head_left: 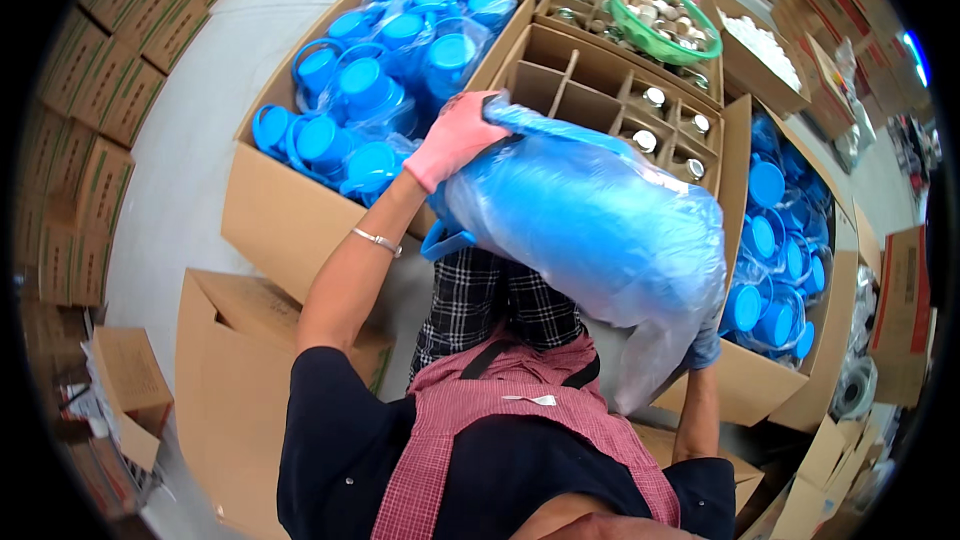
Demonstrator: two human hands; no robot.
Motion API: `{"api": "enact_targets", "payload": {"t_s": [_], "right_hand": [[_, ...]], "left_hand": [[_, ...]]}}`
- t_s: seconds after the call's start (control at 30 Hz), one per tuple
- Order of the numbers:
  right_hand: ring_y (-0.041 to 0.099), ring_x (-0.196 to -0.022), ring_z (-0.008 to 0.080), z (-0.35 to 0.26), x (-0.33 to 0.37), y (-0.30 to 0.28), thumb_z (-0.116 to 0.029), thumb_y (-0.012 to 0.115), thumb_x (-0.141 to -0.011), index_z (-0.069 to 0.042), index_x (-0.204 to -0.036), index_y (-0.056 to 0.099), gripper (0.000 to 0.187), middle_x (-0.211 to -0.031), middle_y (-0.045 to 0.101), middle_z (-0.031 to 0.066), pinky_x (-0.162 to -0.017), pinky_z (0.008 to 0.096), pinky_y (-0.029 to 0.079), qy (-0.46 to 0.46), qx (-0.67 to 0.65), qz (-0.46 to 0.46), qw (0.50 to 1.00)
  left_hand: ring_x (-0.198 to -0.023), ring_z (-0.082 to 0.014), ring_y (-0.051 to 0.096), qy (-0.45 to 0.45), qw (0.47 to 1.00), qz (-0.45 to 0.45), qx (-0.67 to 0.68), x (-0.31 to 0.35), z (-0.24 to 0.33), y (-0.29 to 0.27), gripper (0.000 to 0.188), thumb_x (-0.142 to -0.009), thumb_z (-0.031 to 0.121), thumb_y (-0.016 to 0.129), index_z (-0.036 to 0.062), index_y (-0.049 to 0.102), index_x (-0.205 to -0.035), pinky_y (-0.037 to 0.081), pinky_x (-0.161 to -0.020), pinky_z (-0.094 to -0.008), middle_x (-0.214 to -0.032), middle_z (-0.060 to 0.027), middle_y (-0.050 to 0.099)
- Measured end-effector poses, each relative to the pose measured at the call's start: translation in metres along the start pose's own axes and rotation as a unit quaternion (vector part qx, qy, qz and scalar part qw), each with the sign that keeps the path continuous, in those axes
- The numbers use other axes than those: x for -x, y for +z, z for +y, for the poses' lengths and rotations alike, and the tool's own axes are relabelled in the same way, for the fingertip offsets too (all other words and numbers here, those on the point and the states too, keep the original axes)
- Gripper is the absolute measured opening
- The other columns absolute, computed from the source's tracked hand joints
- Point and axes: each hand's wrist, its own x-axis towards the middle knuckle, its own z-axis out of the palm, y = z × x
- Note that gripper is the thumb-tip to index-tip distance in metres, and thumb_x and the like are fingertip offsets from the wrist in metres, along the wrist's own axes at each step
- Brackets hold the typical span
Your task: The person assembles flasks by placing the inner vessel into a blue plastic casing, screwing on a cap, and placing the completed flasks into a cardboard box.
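Observation:
A large blue plastic jug [590, 205] in a clear plastic bag lies sideways across my lap. My left hand [460, 140], in a pink glove, is closed on its upper left end, by a blue band-like handle. A blue loop [445, 242] sticks out below that hand. At the other end my right hand [704, 345], in a blue-grey glove, is against the bag's loose end [650, 360]; the bag partly hides its fingers. Just beyond the jug stands a divided carton [600, 65] with several silver-topped pieces in its cells.
An open carton [285, 225] of bagged blue jugs stands at left, another carton [740, 390] of them at right. Behind are a green basket [712, 48] of small round pieces and a box of white pieces [765, 55]. Stacked cartons [85, 110] line the far left.

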Motion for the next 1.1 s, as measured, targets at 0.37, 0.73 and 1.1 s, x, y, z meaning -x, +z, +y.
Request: {"api": "enact_targets", "payload": {"t_s": [0.37,0.73,1.1], "right_hand": [[0.056,-0.112,0.0308,-0.006,-0.031,0.002,-0.026,0.053,-0.094,0.002,-0.129,0.049,0.045,-0.124,0.056,0.0148,-0.101,0.0370,0.040,0.009,-0.022,-0.033,0.999],[0.055,-0.113,0.0311,-0.018,-0.082,0.055,-0.028,0.051,-0.094,0.002,-0.128,0.048,0.045,-0.125,0.056,0.0137,-0.102,0.0368,0.039,0.087,-0.269,0.014,0.959],[0.028,-0.137,0.0323,-0.113,-0.092,0.286,-0.034,0.062,-0.087,-0.003,-0.148,0.020,0.080,-0.147,0.029,0.0176,-0.110,0.0412,0.030,-0.129,-0.220,-0.252,0.934]], "left_hand": [[-0.080,-0.0272,0.060,-0.044,0.995,-0.092,-0.011,-0.015,-0.003,-0.003,0.032,-0.075,0.027,0.067,0.0012,0.064,-0.095,0.046,-0.077,-0.0358,-0.086,-0.0157,0.064],[-0.093,-0.0345,0.064,-0.048,0.990,0.031,-0.128,-0.007,0.012,0.014,0.040,-0.069,0.028,0.071,0.0041,0.067,-0.101,0.050,-0.085,-0.0401,-0.094,-0.0199,0.067],[-0.098,-0.0399,0.061,-0.061,0.971,-0.036,-0.229,0.058,-0.132,-0.072,0.026,-0.084,0.013,0.058,0.0090,0.067,-0.108,0.051,-0.079,-0.0394,-0.110,-0.0221,0.063]]}}
